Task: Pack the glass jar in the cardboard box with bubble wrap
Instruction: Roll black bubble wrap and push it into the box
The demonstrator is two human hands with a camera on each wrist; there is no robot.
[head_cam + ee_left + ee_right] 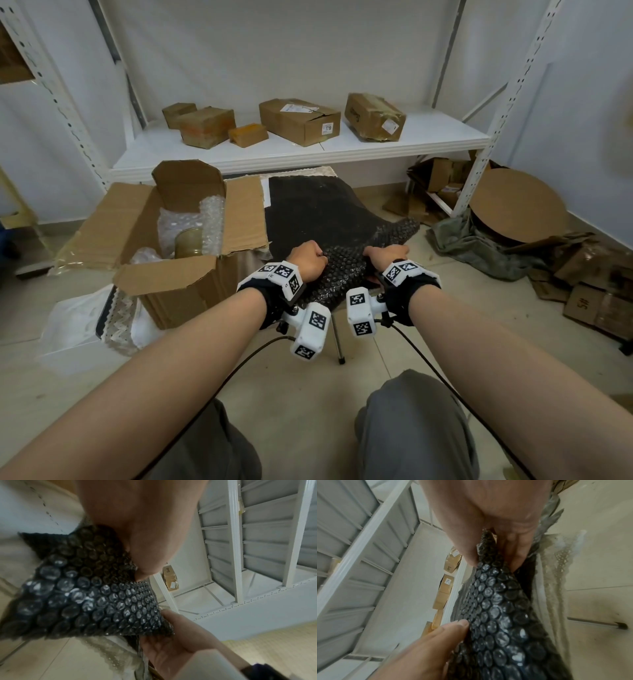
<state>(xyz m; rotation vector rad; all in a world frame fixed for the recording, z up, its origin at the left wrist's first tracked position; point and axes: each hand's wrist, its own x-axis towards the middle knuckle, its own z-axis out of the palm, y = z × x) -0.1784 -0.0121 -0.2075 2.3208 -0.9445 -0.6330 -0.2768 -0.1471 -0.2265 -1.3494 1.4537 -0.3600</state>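
Observation:
A sheet of black bubble wrap [329, 222] lies over a small table, its near edge folded up. My left hand [306, 258] and my right hand [385, 257] both pinch that near edge [96, 599] [496, 608], side by side. To the left stands the open cardboard box [171, 287]. Inside it sits the glass jar [188, 243], upright, with clear bubble wrap [209, 219] packed around it.
A white shelf [298, 150] behind holds several closed cardboard boxes. Flattened cardboard, a round cardboard disc [517, 205] and a grey cloth lie on the floor to the right. A white bag lies by the box on the left. My knees are below.

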